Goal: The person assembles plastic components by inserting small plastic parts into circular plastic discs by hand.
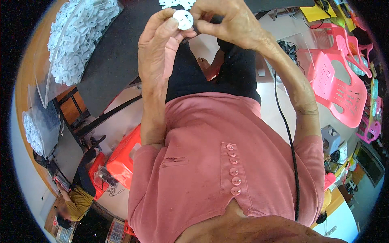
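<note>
Head-worn fisheye, left of pair, facing steeply down wearer's front; pink shirt point(198, 137) close, mid-frame; black trousers point(241, 75) farther, upper centre.

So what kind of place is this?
Maybe a small assembly workshop: there's a big heap of small white plastic pieces, a flat black worktable, and a round white plastic disc in the left hand.

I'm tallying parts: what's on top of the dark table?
A heap of white parts, plus white pieces at the picture's top edge. The heap hides its lower layers and whatever lies beneath.
</note>
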Available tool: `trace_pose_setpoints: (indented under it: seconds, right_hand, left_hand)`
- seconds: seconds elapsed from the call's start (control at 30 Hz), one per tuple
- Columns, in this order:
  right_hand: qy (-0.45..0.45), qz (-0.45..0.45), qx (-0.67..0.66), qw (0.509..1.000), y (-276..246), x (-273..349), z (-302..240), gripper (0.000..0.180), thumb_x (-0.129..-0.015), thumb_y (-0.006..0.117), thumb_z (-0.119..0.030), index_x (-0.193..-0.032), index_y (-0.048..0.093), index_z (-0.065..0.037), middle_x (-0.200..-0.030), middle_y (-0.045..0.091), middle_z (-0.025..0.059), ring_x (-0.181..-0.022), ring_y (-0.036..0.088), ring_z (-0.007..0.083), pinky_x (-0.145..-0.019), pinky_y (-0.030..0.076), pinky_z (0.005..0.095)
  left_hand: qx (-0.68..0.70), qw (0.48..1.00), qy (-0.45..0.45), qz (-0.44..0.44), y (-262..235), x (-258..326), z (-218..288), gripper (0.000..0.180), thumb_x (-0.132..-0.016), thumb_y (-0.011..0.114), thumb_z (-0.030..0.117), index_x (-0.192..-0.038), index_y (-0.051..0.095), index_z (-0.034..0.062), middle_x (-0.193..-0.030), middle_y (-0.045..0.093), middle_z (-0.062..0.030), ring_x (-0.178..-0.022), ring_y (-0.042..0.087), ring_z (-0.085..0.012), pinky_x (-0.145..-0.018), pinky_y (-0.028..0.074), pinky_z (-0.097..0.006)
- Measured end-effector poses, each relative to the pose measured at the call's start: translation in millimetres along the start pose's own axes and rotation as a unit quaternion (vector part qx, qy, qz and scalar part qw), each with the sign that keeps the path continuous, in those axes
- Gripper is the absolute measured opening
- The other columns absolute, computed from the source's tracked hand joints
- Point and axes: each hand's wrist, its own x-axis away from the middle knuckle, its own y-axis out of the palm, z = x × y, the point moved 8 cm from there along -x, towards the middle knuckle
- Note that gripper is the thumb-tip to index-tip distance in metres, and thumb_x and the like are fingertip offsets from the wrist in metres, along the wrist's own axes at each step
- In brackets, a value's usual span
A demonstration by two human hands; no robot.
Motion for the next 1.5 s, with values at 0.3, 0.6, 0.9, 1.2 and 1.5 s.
trace_pose_setpoints:
  seconds: [0.3,0.6,0.9,1.2,1.5]
  right_hand:
    - [0.172,-0.013,-0.134,0.976,1.3,8.8,38.7,0.005,-0.082,0.064,-0.003,-0.086,0.063,0.001,-0.070,0.059,-0.0010,-0.066,0.050,0.0051,-0.061,0.045,0.0234]
    - [0.188,0.012,-0.365,0.912,15.3,15.0,55.4,0.009,-0.091,0.064,-0.005,-0.095,0.068,0.002,-0.081,0.064,0.0010,-0.071,0.055,0.0071,-0.065,0.048,0.0222]
    - [-0.031,0.064,-0.378,0.923,0.0,4.1,29.9,0.013,-0.091,0.062,0.001,-0.104,0.063,0.002,-0.089,0.065,0.0033,-0.075,0.059,0.0079,-0.069,0.051,0.0217]
    - [0.102,0.074,-0.380,0.917,7.5,10.0,16.8,0.015,-0.092,0.061,-0.001,-0.106,0.061,0.003,-0.086,0.065,0.0052,-0.074,0.060,0.0083,-0.066,0.051,0.0223]
    - [0.007,0.095,-0.238,0.967,-1.6,6.0,7.2,0.009,-0.089,0.063,0.001,-0.098,0.065,0.004,-0.082,0.066,0.0052,-0.073,0.062,0.0097,-0.063,0.051,0.0228]
  left_hand:
    - [0.012,0.999,0.020,0.032,-6.2,-0.6,1.4,0.027,-0.092,0.060,0.010,-0.116,0.058,-0.0021,-0.104,0.064,-0.0147,-0.092,0.066,-0.0242,-0.084,0.056,-0.040]
    - [0.001,1.000,0.011,0.026,-7.2,-0.5,-5.0,0.025,-0.093,0.059,0.011,-0.115,0.059,-0.0005,-0.104,0.065,-0.0148,-0.094,0.066,-0.0256,-0.083,0.056,-0.041]
    - [0.045,0.998,-0.038,0.011,-10.9,0.3,-16.7,0.030,-0.094,0.060,0.019,-0.117,0.058,0.0000,-0.098,0.065,-0.0138,-0.091,0.067,-0.0242,-0.081,0.056,-0.038]
    - [0.053,0.996,-0.062,0.022,-10.1,0.8,-23.2,0.032,-0.094,0.061,0.021,-0.117,0.057,-0.0005,-0.099,0.066,-0.0135,-0.090,0.067,-0.0237,-0.078,0.056,-0.038]
    - [0.059,0.995,-0.074,0.021,-9.9,-2.6,-29.0,0.030,-0.095,0.060,0.020,-0.117,0.057,-0.0002,-0.099,0.066,-0.0138,-0.091,0.067,-0.0241,-0.076,0.056,-0.037]
